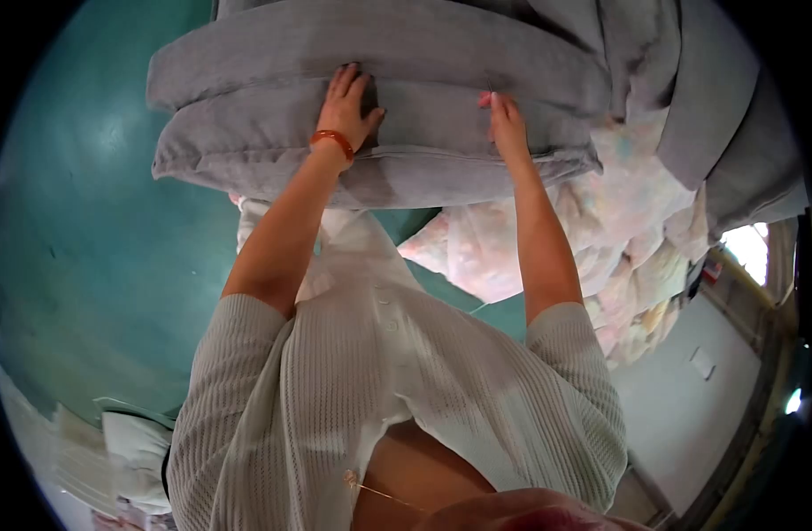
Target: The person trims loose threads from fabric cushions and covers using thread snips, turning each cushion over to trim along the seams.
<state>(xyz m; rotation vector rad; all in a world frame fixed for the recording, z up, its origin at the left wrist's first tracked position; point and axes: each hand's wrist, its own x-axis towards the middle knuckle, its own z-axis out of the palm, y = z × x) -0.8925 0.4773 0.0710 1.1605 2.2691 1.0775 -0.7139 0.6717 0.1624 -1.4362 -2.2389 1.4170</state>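
Grey cushions [238, 133] partly hiding pastel fabric [485, 243]; green floor [96, 230] alongside.

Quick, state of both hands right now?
Left hand: open, fingers spread on the grey cushioned fabric, not gripping.
Right hand: partly curled at the same fabric, small pinkish-red bit at its fingertips; can't tell whether held.

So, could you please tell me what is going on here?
A person is handling grey cushions. The left hand lies spread on them; the right hand is at their front, partly curled, with something small and pink beside it, too unclear to identify. Pale patterned fabric lies nearby.
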